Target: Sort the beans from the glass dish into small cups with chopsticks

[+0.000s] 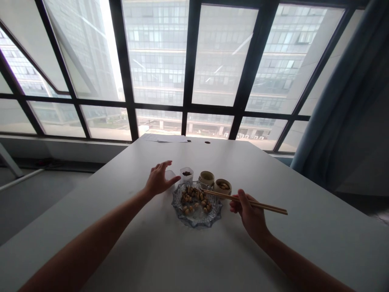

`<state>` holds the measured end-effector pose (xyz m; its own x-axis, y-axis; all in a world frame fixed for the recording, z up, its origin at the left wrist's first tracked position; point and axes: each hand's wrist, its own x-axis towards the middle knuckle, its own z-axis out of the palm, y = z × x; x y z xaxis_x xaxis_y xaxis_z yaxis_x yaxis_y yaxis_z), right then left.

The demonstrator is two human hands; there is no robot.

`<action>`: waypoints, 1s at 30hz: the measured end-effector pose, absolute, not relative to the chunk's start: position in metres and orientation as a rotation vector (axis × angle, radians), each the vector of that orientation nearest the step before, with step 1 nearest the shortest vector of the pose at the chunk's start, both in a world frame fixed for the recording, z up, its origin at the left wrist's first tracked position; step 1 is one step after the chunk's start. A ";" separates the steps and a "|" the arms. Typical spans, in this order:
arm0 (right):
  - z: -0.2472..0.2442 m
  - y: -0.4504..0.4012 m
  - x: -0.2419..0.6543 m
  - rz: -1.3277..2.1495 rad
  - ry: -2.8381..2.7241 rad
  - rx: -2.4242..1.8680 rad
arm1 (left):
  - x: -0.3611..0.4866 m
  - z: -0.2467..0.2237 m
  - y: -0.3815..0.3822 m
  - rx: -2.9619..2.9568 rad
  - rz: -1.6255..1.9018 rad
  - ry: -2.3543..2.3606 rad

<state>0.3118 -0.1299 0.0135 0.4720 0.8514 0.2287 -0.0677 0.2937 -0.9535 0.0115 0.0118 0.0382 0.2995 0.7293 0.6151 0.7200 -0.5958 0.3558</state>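
Observation:
My right hand [251, 215] is closed around a pair of wooden chopsticks [261, 205], whose tips reach over the far right part of a scalloped glass plate [197, 223]. Shelled-looking nuts [194, 198] lie on the plate in a rough ring. My left hand [159, 178] is open beside the plate's far left edge, thumb and fingers apart. Partly behind its thumb sits a clear lid or shallow dish [170, 174]; whether the hand touches it I cannot tell. Behind the plate stand a clear plastic cup [187, 175] with small dark pieces, a tan cup [206, 178], and another tan cup [223, 187] holding nuts.
The white table [146, 243] runs away from me toward a dark-framed window [185, 81]. Sheets of paper [164, 138] lie at its far end, near two dark round spots [207, 142]. A blue curtain [331, 105] hangs on the right.

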 end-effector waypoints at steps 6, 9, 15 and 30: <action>0.017 -0.130 0.313 0.718 -0.847 -1.110 | 0.049 0.066 0.034 2.560 0.798 1.405; 0.017 -0.130 0.314 0.723 -0.854 -1.097 | 0.064 0.066 0.048 2.546 0.642 1.451; 0.016 -0.129 0.315 0.691 -0.883 -1.105 | 0.071 0.062 0.058 2.547 0.650 1.376; 0.074 -0.093 0.293 0.313 -1.438 -1.010 | 0.067 0.065 0.033 2.877 0.976 1.009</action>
